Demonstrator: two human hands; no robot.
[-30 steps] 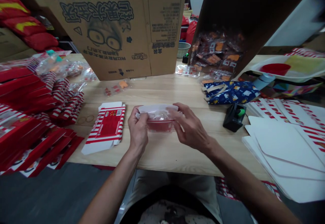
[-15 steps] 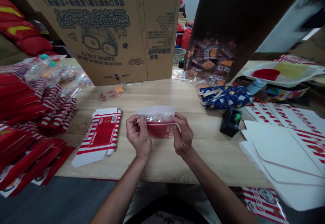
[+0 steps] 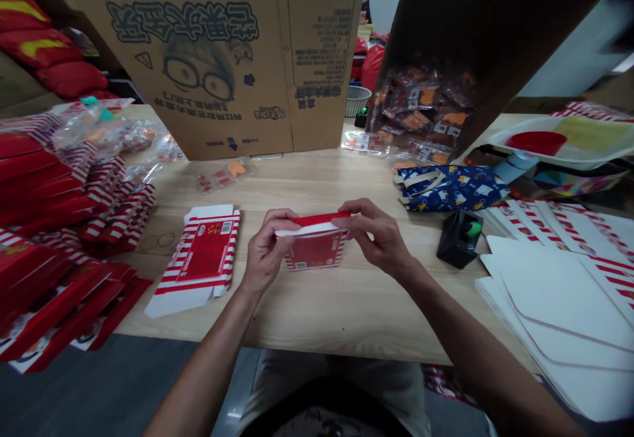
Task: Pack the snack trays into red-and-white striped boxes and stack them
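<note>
Between my hands stands a small red-and-white striped paper box [image 3: 317, 250], its top flap folded over with a red edge along the far side. My left hand [image 3: 270, 249] pinches the box's left upper corner. With thumb and fingers my right hand [image 3: 376, 234] grips the flap at the right upper corner. What lies inside the box is hidden. To the left, a flattened striped box [image 3: 205, 252] lies on the wooden table [image 3: 297, 318].
Stacks of red striped boxes [image 3: 64, 226] fill the left side. Behind stands a large cardboard carton [image 3: 212, 67]; an open carton holds wrapped packets [image 3: 421, 107]. Right are a blue patterned pouch [image 3: 450, 187], a tape dispenser [image 3: 459, 239] and white card sheets [image 3: 559, 311].
The box's open top, with clear wrapping showing, is now covered by the folded flap. My right hand has shifted its hold to that flap. The view has turned slightly.
</note>
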